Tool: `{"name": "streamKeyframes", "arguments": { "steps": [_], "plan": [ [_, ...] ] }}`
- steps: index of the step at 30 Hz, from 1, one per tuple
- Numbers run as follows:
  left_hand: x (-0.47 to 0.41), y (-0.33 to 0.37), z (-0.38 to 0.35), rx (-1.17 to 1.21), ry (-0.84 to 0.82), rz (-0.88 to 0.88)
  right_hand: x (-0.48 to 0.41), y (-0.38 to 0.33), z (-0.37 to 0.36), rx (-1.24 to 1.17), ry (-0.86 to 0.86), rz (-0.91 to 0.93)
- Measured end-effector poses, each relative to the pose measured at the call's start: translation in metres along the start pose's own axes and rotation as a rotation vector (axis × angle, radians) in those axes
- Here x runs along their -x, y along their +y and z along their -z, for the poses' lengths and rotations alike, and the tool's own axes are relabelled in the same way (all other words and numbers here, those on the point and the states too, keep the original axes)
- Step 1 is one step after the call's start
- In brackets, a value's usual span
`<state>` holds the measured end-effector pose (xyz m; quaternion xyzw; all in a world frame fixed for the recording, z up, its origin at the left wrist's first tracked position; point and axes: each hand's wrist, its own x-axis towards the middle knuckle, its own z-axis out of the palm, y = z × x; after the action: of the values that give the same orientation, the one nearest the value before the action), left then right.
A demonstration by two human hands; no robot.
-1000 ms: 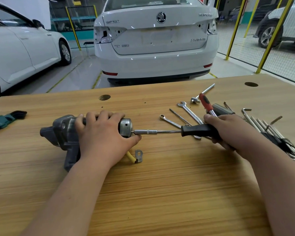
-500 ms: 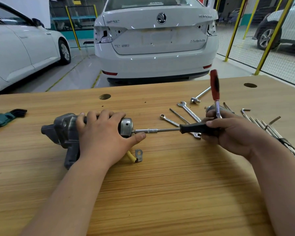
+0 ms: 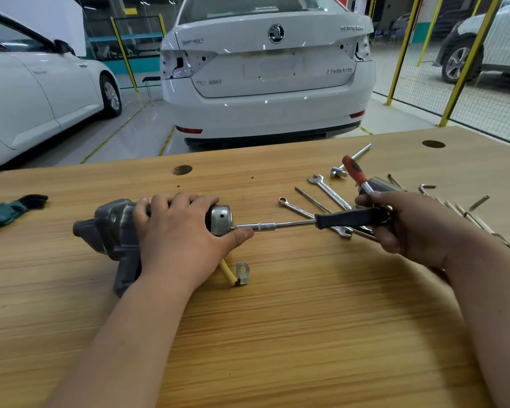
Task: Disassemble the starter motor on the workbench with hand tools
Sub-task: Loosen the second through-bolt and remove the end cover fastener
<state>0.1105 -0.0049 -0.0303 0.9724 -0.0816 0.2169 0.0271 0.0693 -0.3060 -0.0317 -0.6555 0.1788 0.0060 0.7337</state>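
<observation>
The motor [image 3: 112, 228] is laid on its side on the left half of the workbench [image 3: 277, 334], with its grey cast housing to the left and its round metal end cap [image 3: 220, 219] to the right. Its middle is covered by the left hand [image 3: 177, 234], which is pressed down over it with the fingers curled across the far side of the body, so the motor is grasped; the thumb is stretched right along the bench and is touching the driver's shaft just beside the end cap. A yellow cable [image 3: 227, 267] with a flat metal lug [image 3: 242, 272] is seen coming out from under this hand on the near side and lies on the bench. The driver [image 3: 348, 218] is held level, its thin shaft set against the end cap and its black handle gripped at the right end by the right hand [image 3: 409, 228], whose fingers are wrapped round it. A red-handled tool [image 3: 355, 169] sticks up and away to the far left from the same hand; whether it is joined to the driver cannot be told. Behind the driver, two spanners [image 3: 327, 191] and a thin rod [image 3: 309, 198] are spread on the bench, with a T-shaped tool [image 3: 351, 160] farther off and a grey cylinder [image 3: 380, 184] just beyond the right hand. Loose hex keys [image 3: 480, 203] are scattered at the right edge, and a green-clipped key set [image 3: 6, 212] lies at the far left. Beyond the bench a white car [image 3: 265, 83] is parked tail-on.
</observation>
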Motion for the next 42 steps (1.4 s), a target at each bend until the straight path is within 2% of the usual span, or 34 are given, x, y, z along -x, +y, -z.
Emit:
{"name": "streamKeyframes", "arguments": {
  "steps": [11,21,27,31,36,42],
  "plan": [
    [0.0,-0.001,0.0,0.003,-0.002,-0.012,-0.006,0.002,-0.001,0.19,0.104,-0.046],
    [0.002,0.0,0.001,0.009,-0.007,-0.001,-0.001,-0.004,-0.006,-0.052,0.073,0.057],
    [0.001,0.001,0.0,0.012,0.001,0.005,-0.003,-0.003,-0.012,-0.084,0.186,0.064],
    [0.0,0.001,-0.001,0.021,0.003,0.018,-0.006,-0.002,-0.011,-0.113,0.193,0.058],
    [0.0,0.001,-0.001,0.023,0.0,0.021,-0.008,0.003,-0.006,0.012,0.276,0.136],
    [0.0,0.001,-0.001,0.026,-0.01,0.021,-0.004,0.006,-0.007,0.331,0.4,0.179]
  ]
}}
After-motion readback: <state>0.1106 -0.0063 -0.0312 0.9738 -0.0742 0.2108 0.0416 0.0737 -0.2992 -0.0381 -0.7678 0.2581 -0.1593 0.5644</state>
